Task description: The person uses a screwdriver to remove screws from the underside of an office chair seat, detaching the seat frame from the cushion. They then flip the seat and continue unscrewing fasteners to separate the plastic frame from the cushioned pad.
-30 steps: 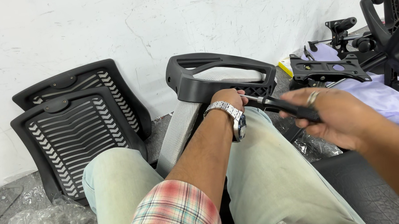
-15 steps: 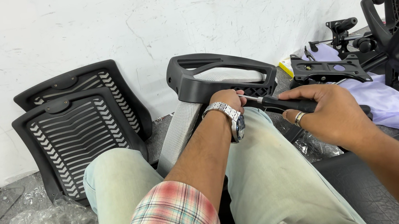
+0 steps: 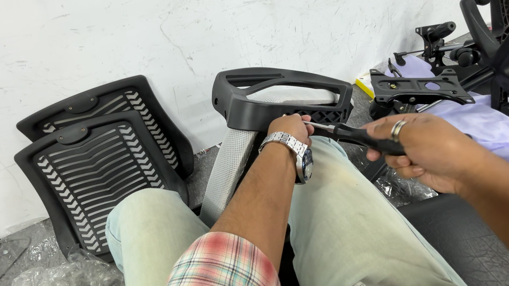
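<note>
Bright, even daylight; soft shadows under the chair backs (image 3: pixel 100 169) at the wall (image 3: pixel 179 24). Sharp focus throughout. Slight wide-angle stretch at edges. No glare, no motion blur.

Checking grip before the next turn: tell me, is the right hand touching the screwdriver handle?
Touching. The head view shows the right hand with its fingers wrapped around the black screwdriver handle, no gap between them.
</note>
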